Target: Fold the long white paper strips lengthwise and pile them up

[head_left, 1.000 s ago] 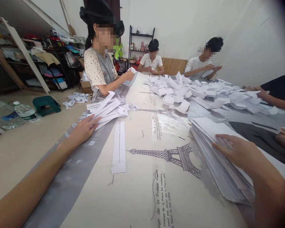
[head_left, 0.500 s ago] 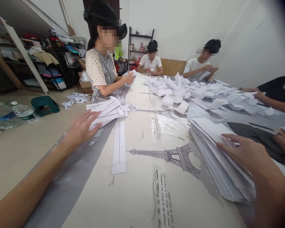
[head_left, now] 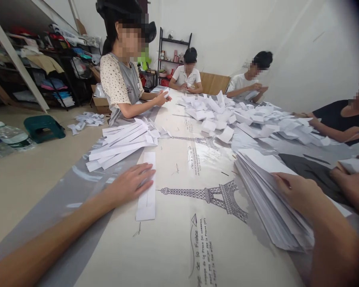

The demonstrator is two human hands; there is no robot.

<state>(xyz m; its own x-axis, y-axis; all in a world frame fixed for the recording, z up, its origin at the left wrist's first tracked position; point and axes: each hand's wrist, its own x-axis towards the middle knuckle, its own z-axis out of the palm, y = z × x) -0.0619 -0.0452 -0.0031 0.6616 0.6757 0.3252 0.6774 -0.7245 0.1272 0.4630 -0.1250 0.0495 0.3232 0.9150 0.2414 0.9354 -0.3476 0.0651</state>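
Note:
My left hand lies with fingers spread on a folded white paper strip, covering part of its upper half. Beyond that hand, several folded strips lie fanned out in a pile. At the right, my right hand is at the top of a thick stack of white paper sheets; its thumb and forefinger pinch the edge of the upper paper. The printed tablecloth shows between the strip and the stack.
A large heap of folded white papers covers the far right of the table. Several people sit around it, one at the left holding paper. Another person's hands are close beyond my right hand. A green stool stands on the floor.
My left hand has moved from the fanned pile down and right onto the single strip. My right hand has closed its fingers at the stack's edge. The view has shifted slightly.

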